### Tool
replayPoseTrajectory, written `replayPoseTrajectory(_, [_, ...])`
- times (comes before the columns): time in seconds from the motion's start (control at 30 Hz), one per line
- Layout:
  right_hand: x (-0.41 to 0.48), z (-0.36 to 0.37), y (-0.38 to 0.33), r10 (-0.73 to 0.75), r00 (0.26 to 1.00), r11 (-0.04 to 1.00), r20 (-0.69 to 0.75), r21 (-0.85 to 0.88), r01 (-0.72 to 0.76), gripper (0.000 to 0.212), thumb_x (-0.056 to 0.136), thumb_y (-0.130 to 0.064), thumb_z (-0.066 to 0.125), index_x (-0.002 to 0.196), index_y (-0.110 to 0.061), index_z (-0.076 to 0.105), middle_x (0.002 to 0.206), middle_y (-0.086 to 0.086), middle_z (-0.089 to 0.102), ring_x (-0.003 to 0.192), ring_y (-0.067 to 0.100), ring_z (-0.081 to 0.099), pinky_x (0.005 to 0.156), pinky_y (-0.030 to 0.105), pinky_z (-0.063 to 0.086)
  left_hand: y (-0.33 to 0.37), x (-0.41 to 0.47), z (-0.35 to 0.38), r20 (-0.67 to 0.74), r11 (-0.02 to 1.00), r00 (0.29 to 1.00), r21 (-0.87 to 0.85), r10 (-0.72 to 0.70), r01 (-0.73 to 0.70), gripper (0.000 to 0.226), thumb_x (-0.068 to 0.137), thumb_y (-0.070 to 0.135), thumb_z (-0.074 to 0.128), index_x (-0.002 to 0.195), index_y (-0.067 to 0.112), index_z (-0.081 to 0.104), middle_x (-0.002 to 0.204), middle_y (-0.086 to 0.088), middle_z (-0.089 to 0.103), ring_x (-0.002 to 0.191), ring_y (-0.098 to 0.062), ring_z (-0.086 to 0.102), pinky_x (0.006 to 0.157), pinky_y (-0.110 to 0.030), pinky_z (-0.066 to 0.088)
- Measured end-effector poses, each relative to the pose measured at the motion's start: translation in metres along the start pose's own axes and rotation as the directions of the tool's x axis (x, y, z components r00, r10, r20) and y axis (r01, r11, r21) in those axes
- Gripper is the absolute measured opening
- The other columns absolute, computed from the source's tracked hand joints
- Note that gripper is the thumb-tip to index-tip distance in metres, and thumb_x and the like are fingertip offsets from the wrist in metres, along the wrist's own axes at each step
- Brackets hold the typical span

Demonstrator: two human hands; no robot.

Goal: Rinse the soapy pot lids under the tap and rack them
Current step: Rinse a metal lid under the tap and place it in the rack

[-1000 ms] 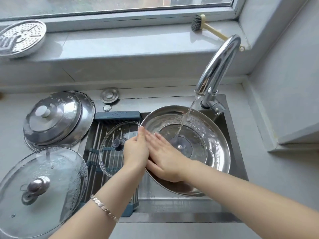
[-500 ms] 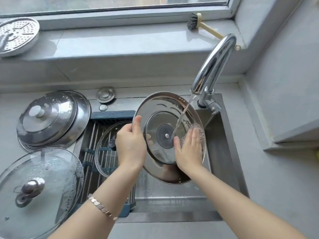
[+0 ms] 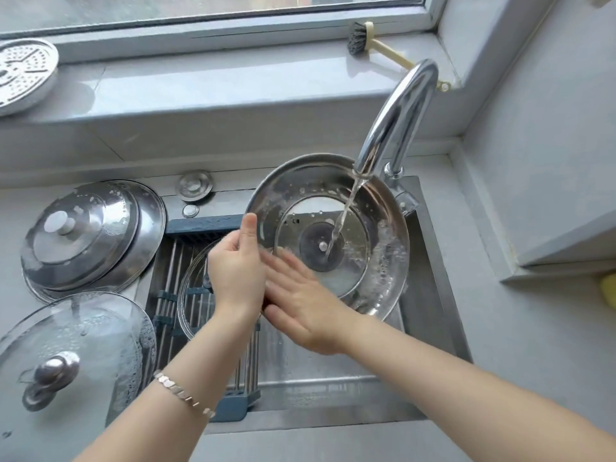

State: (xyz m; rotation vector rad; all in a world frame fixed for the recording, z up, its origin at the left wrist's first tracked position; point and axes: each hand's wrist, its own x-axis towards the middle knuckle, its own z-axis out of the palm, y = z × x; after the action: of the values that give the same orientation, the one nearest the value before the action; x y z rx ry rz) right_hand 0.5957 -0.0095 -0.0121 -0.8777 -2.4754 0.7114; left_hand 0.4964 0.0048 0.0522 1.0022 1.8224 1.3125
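Note:
A large steel lid [image 3: 376, 208] is held underside up over the sink, and water from the tap [image 3: 396, 118] runs onto its centre. My left hand [image 3: 238, 265] grips its left rim, thumb up over the edge. My right hand [image 3: 301, 305] lies flat with straight fingers on the lid's lower left inner surface. A small glass lid [image 3: 190, 295] rests on the blue roll-up rack [image 3: 203, 225] over the sink's left half. Two stacked steel lids [image 3: 93, 235] and a soapy glass lid [image 3: 76, 345] lie on the counter at the left.
A sink plug [image 3: 194, 185] sits behind the rack. On the windowsill lie a perforated steamer plate [image 3: 23, 75] at the left and a dish brush [image 3: 373, 41] at the right. A grey wall ledge [image 3: 563, 248] juts out beside the sink's right edge.
The lid has tilted flatter and shifted right under the stream. My right hand slid from the lid's right inner side to its lower left, next to my left hand.

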Motion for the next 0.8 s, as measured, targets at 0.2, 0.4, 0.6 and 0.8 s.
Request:
replayPoseTrajectory(0.2, [-0.069,0.008,0.021,0.092,0.968,0.989,0.233,0.090,-0.116,0.058,0.097,-0.047,0.018,0.147,-0.018,0.014,0.152,-0.011,0.013,0.142,-0.001,0.000,0.115,0.020,-0.005,0.012,0.014,-0.013,0.013,0.982,0.983,0.047,0.185,-0.185,0.046,0.094,0.035,0.049,0.053,0.016,0.045,0.039,0.012,0.056,0.039,0.001,0.054,0.050,-0.018,0.044])
replayPoseTrajectory(0.4, [-0.102,0.006,0.078,0.301,0.942,0.901,0.148,-0.367,-0.230,0.057,0.081,-0.019,0.059,0.134,-0.014,0.039,0.137,0.006,0.052,0.128,0.024,0.047,0.112,0.036,0.015,0.010,0.007,-0.014,0.069,0.943,0.967,0.217,0.243,-0.253,0.053,0.092,0.041,0.050,0.057,0.002,0.040,0.047,0.004,0.056,0.044,0.003,0.055,0.053,-0.021,0.039])
replayPoseTrajectory(0.6, [-0.105,0.023,0.054,0.275,0.960,0.927,0.051,-0.281,-0.250,0.077,0.063,-0.007,0.067,0.135,-0.008,0.042,0.141,0.011,0.046,0.137,0.022,0.028,0.115,0.036,0.024,0.004,0.011,-0.013,-0.029,0.970,0.987,0.196,0.156,-0.147,0.055,0.092,0.047,0.047,0.055,0.006,0.045,0.055,-0.011,0.058,0.054,-0.027,0.051,0.055,-0.032,0.040])
replayPoseTrajectory(0.8, [-0.113,0.022,0.059,0.478,0.866,0.847,-0.148,-0.183,-0.499,0.034,0.069,-0.002,0.057,0.099,-0.012,0.068,0.100,0.003,0.070,0.104,0.024,0.063,0.093,0.042,0.047,0.009,0.011,-0.011,0.118,0.844,0.974,0.486,0.194,-0.227,0.022,0.092,0.013,0.044,0.072,0.005,0.050,0.065,-0.012,0.062,0.067,-0.037,0.057,0.059,-0.041,0.044])
